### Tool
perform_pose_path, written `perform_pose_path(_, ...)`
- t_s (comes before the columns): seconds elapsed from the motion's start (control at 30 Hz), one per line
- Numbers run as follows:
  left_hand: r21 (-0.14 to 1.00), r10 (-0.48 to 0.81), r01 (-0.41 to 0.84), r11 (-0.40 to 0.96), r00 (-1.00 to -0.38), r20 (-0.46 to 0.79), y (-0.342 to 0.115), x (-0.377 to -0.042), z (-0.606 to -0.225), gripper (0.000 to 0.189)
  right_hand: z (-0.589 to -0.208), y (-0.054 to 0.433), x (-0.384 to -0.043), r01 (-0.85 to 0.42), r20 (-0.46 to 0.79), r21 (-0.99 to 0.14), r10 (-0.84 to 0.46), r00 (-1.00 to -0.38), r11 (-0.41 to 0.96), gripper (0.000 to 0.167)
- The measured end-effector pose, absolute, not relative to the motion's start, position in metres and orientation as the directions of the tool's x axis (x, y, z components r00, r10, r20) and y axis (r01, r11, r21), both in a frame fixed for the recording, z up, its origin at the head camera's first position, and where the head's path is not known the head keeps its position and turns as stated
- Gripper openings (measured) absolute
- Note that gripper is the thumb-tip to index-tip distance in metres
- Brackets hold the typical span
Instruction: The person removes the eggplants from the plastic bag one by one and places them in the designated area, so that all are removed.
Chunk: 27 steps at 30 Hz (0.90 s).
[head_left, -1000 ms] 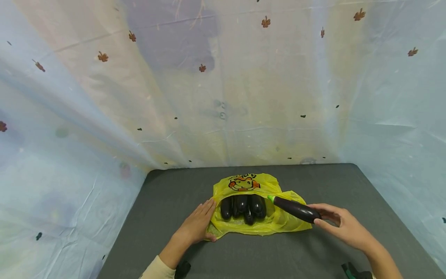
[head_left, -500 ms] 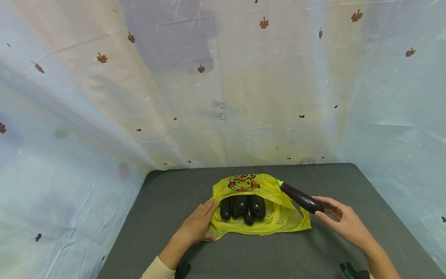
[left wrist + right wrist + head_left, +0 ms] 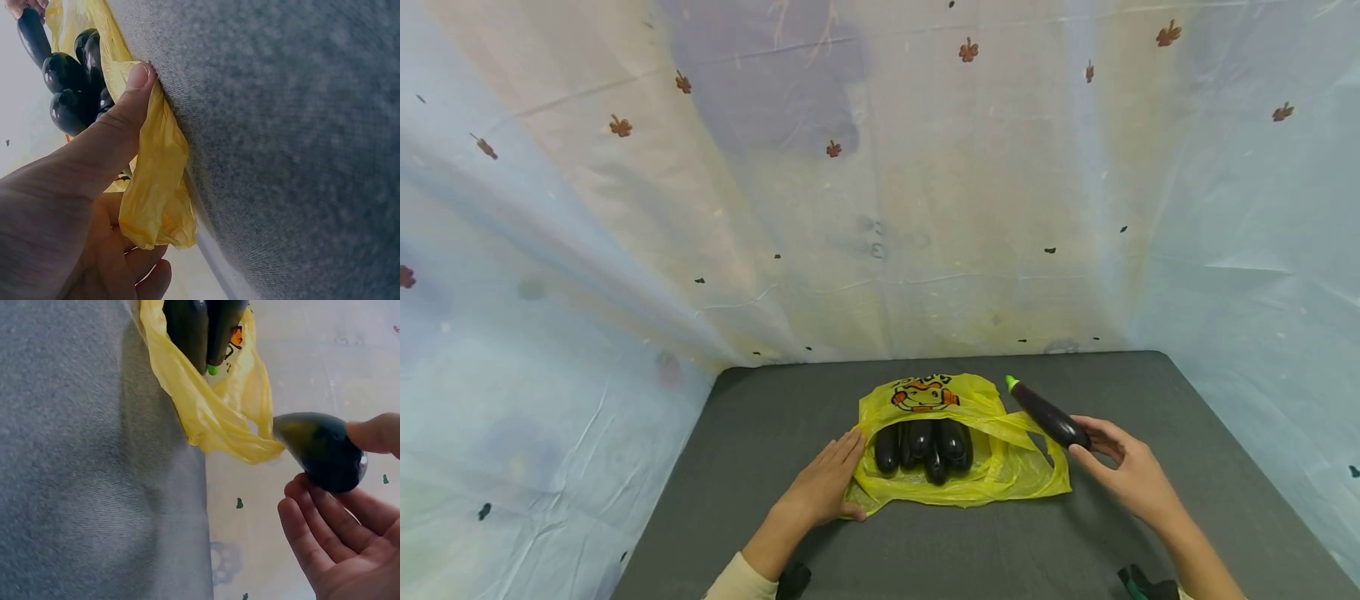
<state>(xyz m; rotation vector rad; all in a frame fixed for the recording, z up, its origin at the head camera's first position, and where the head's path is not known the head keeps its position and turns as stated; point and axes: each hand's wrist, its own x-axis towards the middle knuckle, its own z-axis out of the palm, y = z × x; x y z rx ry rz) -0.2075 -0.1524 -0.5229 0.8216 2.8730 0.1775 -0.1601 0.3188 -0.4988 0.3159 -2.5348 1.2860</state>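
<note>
A yellow plastic bag (image 3: 925,492) with an orange and black print lies on its side, its mouth facing me. Several dark, glossy eggplants (image 3: 919,439) are inside. At the bag's left edge, my left hand (image 3: 823,481) holds the plastic between thumb and fingers, as the left wrist view also shows. My right hand (image 3: 1123,467) grips one eggplant (image 3: 1047,412) by its rounded end, thumb on one side and fingers on the other. This eggplant is raised at the bag's right side, near a handle loop, its green stem pointing away to the left.
Everything rests on a dark grey table (image 3: 760,433) with rounded far corners. A pale plastic sheet (image 3: 880,208) with leaf patterns hangs behind the table and along both sides.
My right hand has carried the eggplant away from in front of the bag's mouth, farther back on the right, with its stem end swinging away from me. The left hand has stayed still.
</note>
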Motion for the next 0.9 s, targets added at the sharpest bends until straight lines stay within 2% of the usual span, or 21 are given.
perform_pose_path(0.6,0.159,0.538,0.519,0.84,-0.836,-0.111,-0.154,-0.207,-0.524,0.119,-0.52,0.311,-0.167,-0.203,0.286,-0.746,0.029,-0.958,0.634,0.049)
perform_pose_path(0.9,0.146,0.541,0.524,0.839,-0.834,-0.114,-0.153,-0.208,-0.526,0.119,-0.528,0.304,-0.17,-0.123,0.199,-0.753,0.046,-0.979,0.647,0.053)
